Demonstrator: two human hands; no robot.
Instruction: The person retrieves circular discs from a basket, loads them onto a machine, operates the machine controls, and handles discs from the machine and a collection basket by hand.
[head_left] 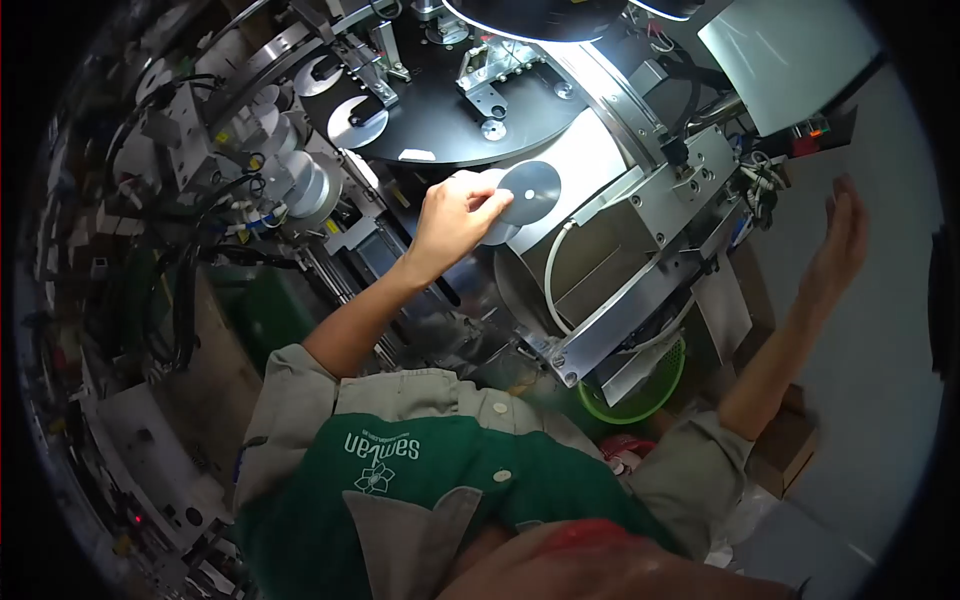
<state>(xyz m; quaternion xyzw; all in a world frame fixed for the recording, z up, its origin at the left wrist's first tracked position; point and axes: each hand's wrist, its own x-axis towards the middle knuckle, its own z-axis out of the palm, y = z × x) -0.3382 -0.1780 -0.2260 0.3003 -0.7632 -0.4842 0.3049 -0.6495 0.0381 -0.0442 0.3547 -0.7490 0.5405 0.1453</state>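
Observation:
My left hand (pixel 455 220) pinches the edge of a thin dark grey disc (pixel 535 195) with a small round hole in its middle. The disc is tilted toward me, in front of a black round turntable (pixel 440 135). Below my fingers shows part of a paler round piece (pixel 500 233); whether I hold it too, I cannot tell. Off to the right, my right hand (pixel 842 240) is raised with its fingers stretched out and nothing in them. It is beside a pale panel (pixel 890 330); contact cannot be made out.
Silver discs (pixel 358 122) sit at the turntable's left edge, under metal brackets (pixel 485 90). A bright lamp (pixel 530 15) hangs above. A metal chute (pixel 610 250) with a white cable slopes at right. Below it stands a green basket (pixel 650 395). Machinery and hoses crowd the left.

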